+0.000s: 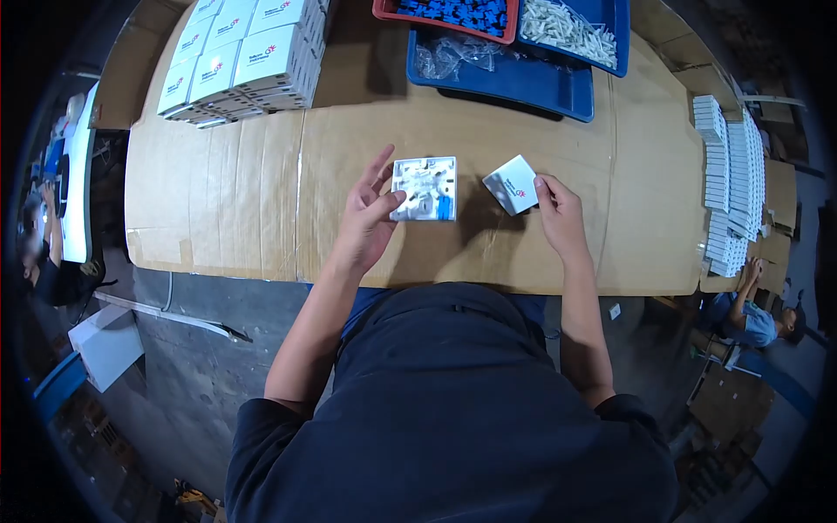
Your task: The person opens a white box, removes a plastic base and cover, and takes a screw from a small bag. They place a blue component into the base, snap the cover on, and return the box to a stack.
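Our left hand point(366, 218) pinches the white socket plate point(425, 188) near the counter's point(218, 200) front edge; our right hand point(560, 218) pinches a small white box point(512, 184) — just beside.

Cardboard-covered table point(218, 200) underneath. Stack of white printed boxes point(244, 61) at far left corner. Blue tray point(514, 78) at far centre, crumpled clear plastic bags point(453, 57) lying in it. Red bin of blue parts point(453, 16) beside blue bin of white parts point(575, 30), both resting on tray's far side. Rows of white plates point(732, 183) along right edge. Another person point(754, 318) seated low at right.
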Tool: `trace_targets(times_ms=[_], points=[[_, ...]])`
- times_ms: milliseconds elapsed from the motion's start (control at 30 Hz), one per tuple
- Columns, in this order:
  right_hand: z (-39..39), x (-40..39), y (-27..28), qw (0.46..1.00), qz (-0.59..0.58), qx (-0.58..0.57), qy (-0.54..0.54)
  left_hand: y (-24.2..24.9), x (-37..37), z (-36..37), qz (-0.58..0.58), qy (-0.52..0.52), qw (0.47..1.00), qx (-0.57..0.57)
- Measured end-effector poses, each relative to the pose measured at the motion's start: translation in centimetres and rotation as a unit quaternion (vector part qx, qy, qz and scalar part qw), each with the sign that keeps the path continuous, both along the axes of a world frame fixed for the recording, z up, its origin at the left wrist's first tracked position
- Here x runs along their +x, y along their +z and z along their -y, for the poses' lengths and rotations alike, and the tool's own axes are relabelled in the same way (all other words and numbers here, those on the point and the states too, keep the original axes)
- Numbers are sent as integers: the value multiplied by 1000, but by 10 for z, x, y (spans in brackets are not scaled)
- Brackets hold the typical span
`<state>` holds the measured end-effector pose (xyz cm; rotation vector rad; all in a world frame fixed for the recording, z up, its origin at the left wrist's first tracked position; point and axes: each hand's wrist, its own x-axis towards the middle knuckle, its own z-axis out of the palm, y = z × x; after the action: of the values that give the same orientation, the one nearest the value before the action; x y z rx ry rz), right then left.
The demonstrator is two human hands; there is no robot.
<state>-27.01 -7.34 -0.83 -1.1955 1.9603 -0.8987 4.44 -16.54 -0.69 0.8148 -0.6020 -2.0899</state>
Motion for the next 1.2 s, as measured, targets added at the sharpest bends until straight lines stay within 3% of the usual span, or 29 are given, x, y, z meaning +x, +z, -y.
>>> trace_targets(times_ms=[233, 333, 500, 600, 633, 733, 767, 833, 867, 1000, 1200], points=[[4, 18, 6, 963, -250, -36, 99, -14, -12, -14, 27, -35, 987, 153], [1, 28, -3, 936, -330, -10, 119, -31, -18, -30, 90, -57, 990, 97], [-3, 26, -14, 957, -267, -36, 106, -35, -36, -42, 212, -58, 971, -90], [-3, 23, -13, 965, -230, -72, 106, -32, -28, -36, 274, -156, 944, -96], [-2, 22, -12, 967, -215, -88, 105, -42, -28, -37, 250, -145, 954, -84], [4, 22, 2, 982, 154, -103, 44, -42, -30, -33, 148, -97, 984, -13], [1, 17, 15, 953, 296, -57, 17, -41, -30, -32, 109, -87, 988, 71], [4, 22, 47, 855, 508, -103, 27, -17, -30, -25, 25, -71, 969, 236], [6, 25, 56, 787, 603, -124, 32, -8, -31, -23, -24, -82, 967, 240], [11, 26, 78, 742, 645, -140, 117, 7, -34, -17, -167, -120, 946, 249], [21, 32, 84, 733, 657, -150, 89, 31, -41, -16, -278, -154, 906, 280]])
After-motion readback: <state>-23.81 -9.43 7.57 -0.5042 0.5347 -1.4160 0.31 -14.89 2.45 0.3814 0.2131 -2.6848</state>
